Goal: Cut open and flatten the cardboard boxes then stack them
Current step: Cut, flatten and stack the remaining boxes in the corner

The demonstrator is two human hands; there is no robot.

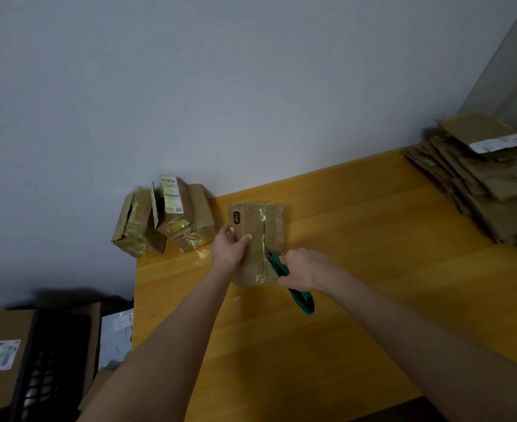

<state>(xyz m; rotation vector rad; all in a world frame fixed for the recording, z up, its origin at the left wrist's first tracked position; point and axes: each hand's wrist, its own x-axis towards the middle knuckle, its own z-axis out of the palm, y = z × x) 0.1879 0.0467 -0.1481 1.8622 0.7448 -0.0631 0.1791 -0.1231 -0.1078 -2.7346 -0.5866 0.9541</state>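
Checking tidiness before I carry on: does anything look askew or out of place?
Yes. The flattened cardboard stack at far right is fanned out, with its edges misaligned. The three unflattened boxes at far left lean jumbled together.

Desk (372, 284) is open right of the box (251, 226) and my knife (304, 303), through to the flattened stack (479, 184) at the far right corner. Near side open too. Left is tight: three taped boxes (165, 217) crowd the far left corner, just beside my left hand (229, 246). Wall (251, 86) blocks farther back. Black crate (53, 360) below the desk's left edge.
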